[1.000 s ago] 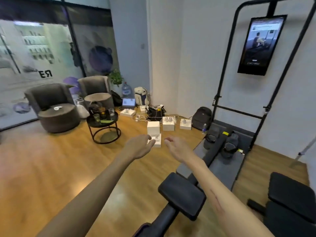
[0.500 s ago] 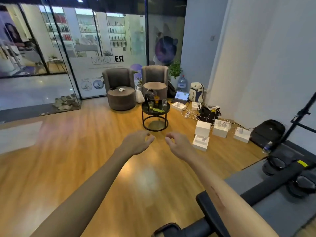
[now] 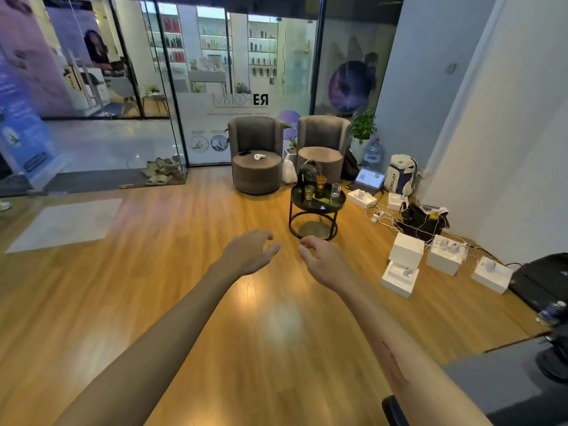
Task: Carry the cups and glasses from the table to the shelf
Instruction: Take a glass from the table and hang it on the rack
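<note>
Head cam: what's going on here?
A person holds both arms out over the wood floor, left hand and right hand loosely curled and holding nothing. Ahead, the round black table carries a small glass, an amber cup and a clear glass, all untouched.

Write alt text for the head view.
Two empty hands, left and right, reach forward over a wooden floor toward a small round black table holding three glasses. Behind it stand two grey armchairs and a glass wall.
</note>
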